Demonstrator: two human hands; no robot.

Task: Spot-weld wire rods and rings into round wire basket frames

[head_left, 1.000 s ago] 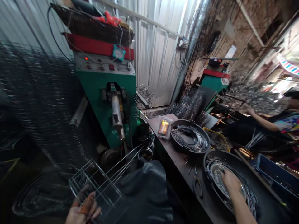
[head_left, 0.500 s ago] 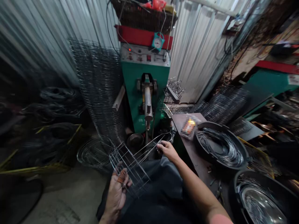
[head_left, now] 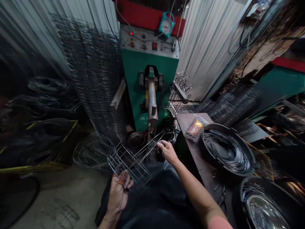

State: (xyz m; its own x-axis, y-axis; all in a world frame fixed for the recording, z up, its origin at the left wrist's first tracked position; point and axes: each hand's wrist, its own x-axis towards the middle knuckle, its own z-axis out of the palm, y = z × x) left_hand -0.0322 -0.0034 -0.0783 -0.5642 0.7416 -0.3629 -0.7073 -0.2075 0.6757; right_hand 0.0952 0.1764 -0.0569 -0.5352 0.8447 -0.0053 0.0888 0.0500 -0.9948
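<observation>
A wire rack [head_left: 130,163] is clenched by the left hand [head_left: 118,192] at seven o'clock and the right hand [head_left: 168,152] at three.

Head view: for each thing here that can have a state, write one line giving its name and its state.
Wire rack, held in both hands
Left hand, gripping the rack
Right hand, gripping the rack's long wires
Machine lamp, lit red
Black basin, holding coiled wire
Pliers, lying on bench

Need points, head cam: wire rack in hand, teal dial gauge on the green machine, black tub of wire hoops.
Wire rack [head_left: 149,146]: head view, on a long wire of the rack.
Teal dial gauge [head_left: 166,25]: head view, on the dial face.
Black tub [head_left: 215,126]: head view, on the rim.
</observation>
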